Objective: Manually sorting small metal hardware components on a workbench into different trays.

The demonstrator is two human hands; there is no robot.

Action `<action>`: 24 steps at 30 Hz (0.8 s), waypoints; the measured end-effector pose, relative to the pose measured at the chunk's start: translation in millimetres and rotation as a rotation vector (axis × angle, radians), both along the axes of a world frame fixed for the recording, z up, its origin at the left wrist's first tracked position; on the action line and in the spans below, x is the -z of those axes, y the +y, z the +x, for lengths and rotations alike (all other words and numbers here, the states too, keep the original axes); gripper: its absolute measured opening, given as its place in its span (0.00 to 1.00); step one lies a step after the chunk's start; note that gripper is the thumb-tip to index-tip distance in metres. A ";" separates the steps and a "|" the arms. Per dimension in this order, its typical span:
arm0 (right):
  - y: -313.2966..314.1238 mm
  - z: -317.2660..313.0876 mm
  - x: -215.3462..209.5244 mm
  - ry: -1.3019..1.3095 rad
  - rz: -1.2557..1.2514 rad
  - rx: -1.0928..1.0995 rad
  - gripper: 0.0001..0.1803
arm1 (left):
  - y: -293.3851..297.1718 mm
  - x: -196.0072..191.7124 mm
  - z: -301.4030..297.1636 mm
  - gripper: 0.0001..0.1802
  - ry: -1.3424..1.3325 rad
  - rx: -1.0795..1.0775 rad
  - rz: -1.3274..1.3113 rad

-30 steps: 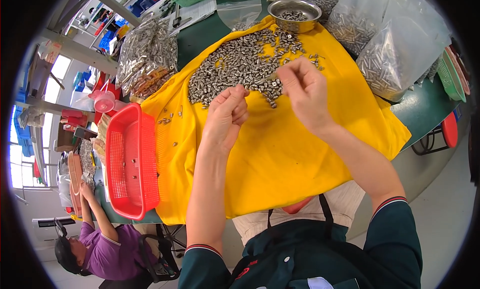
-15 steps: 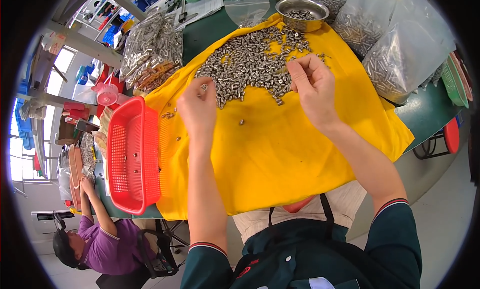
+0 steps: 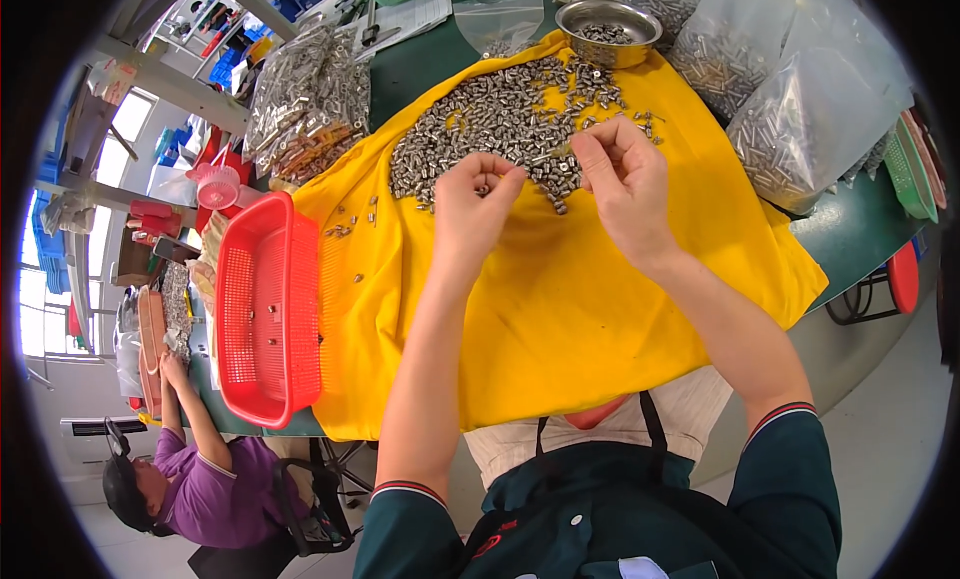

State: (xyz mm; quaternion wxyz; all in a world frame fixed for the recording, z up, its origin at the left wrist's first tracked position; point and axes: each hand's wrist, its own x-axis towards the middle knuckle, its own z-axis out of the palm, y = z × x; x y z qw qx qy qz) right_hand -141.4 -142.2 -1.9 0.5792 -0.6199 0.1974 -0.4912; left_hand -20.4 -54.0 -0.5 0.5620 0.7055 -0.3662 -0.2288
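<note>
A heap of small silver metal parts (image 3: 500,119) lies on a yellow cloth (image 3: 560,319) spread over the table. My left hand (image 3: 475,204) hovers at the heap's near edge, fingers curled around a small metal part. My right hand (image 3: 620,179) is beside it to the right, fingertips pinched together over the heap's edge; what it pinches is too small to see. A few loose parts (image 3: 355,224) lie scattered on the cloth toward the left.
A red mesh basket (image 3: 265,309) sits at the cloth's left edge. A steel bowl (image 3: 608,24) with parts stands at the back. Clear bags of metal parts (image 3: 790,109) lie at the right, more bags (image 3: 310,89) at back left. Another person (image 3: 190,469) sits at lower left.
My left hand went out left toward the basket, then came back to the heap beside my right hand. My right hand stayed near the heap's edge.
</note>
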 end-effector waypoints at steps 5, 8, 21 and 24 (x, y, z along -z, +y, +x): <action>5.4 -1.0 -3.3 0.005 -0.076 -0.052 0.06 | 20.2 -3.3 11.7 0.06 0.953 0.245 -0.236; 6.8 -1.4 -3.5 0.007 -0.143 -0.077 0.05 | 19.0 -4.8 9.2 0.07 0.973 0.227 -0.232; 6.1 -0.6 -1.6 0.025 -0.236 -0.057 0.04 | 17.9 1.1 6.5 0.07 0.866 0.231 -0.214; 7.2 0.1 -0.8 0.022 -0.217 -0.068 0.04 | 18.3 2.6 7.3 0.07 0.857 0.208 -0.204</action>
